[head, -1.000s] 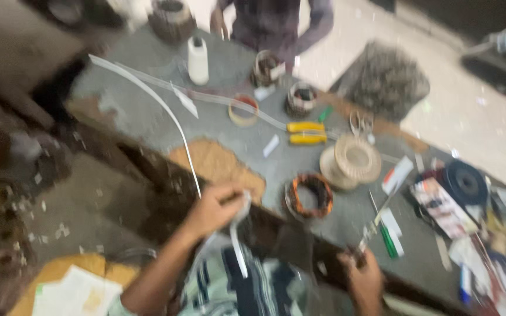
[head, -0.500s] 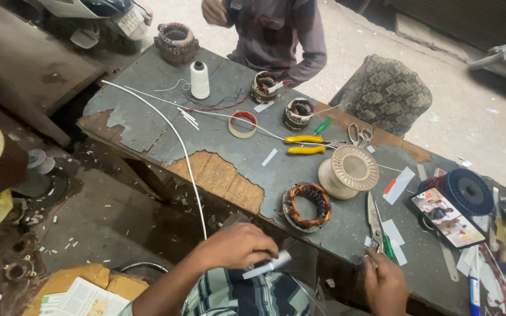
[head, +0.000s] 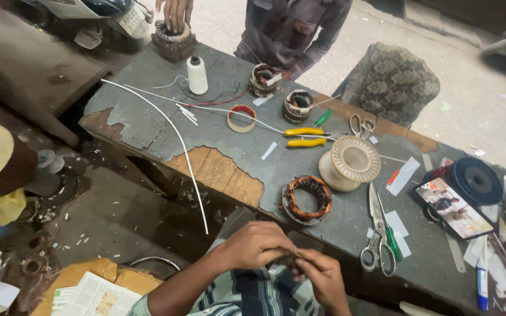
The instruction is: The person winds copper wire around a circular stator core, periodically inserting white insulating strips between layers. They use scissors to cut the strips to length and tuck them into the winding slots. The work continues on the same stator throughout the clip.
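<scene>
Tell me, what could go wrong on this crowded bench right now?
The copper-wound stator sits near the table's front edge, right above the left hand and right hand; a bump might tip it off. The long white strip overhangs the edge and could snag. The scissors lie open-handled close by.

A worn grey table [head: 147, 111] bears scissors [head: 378, 237], yellow pliers [head: 304, 137], a tape roll [head: 241, 118] — and a white thread spool [head: 197, 75].
</scene>
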